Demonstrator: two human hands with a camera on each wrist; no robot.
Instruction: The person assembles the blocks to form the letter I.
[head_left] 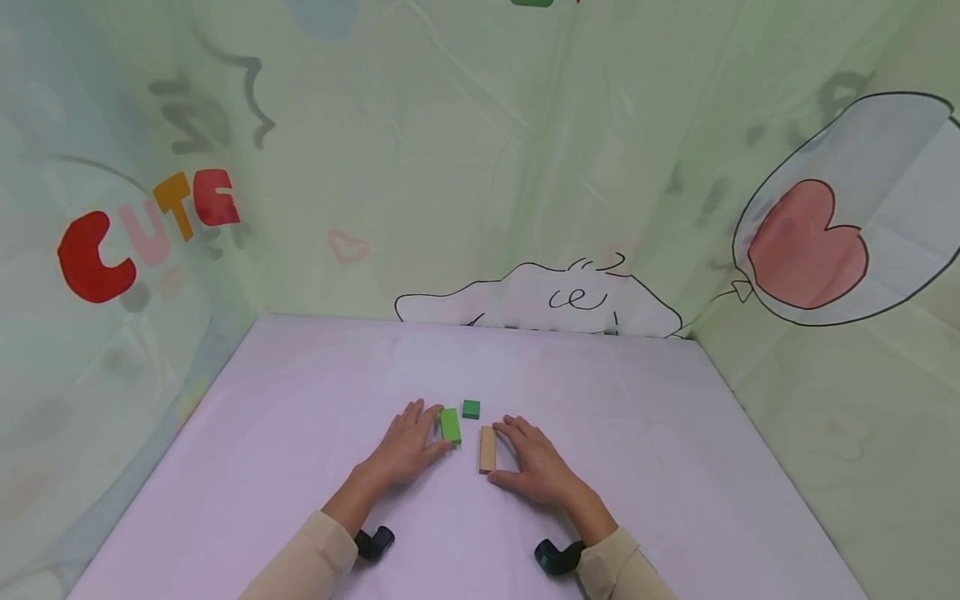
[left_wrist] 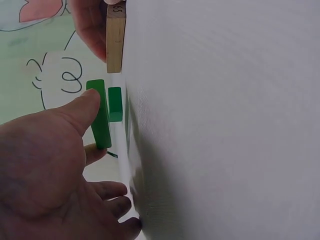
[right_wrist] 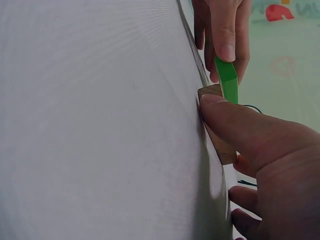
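My left hand (head_left: 407,444) pinches a light green block (head_left: 450,426) by its two ends, thumb at the near end and a finger at the far end. In the left wrist view the green block (left_wrist: 101,116) shows a gap between it and the tabletop. To the right, my right hand (head_left: 536,462) holds a plain wooden block (head_left: 487,450) the same way, lengthwise between thumb and finger. Dark markings show on the end of the wooden block (left_wrist: 116,37). Just beyond and between the two lies a small dark green block (head_left: 471,409), touched by neither hand.
A pale tabletop (head_left: 465,358) spreads around the hands. Printed cloth walls (head_left: 450,167) enclose its back and both sides. Dark wrist-worn devices (head_left: 375,543) stick out beneath the beige sleeves (head_left: 307,562).
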